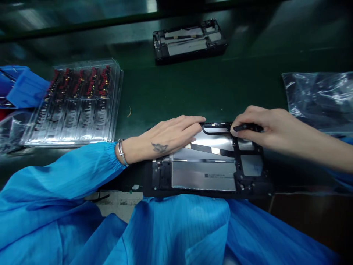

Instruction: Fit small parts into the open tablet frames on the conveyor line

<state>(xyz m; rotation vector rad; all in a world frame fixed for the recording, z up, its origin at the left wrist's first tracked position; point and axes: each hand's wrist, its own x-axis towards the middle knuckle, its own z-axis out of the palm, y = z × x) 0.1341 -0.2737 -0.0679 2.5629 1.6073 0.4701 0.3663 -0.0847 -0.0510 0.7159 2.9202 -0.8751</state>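
Note:
An opened black device frame (206,173) with silver panels lies at the near edge of the green work surface. My left hand (165,140) rests flat on its upper left part, fingers stretched out and pressing down. My right hand (264,127) is at the frame's top right edge, fingers pinched on a small black part (246,127) that lies along that edge. Both arms wear blue sleeves; a bracelet (121,151) circles my left wrist.
A stack of clear plastic trays (77,106) holding several small red and black components sits at the left. A second opened device frame (190,40) lies farther back. Blue bins (22,86) stand at the far left, and a clear plastic bag (320,97) at the right.

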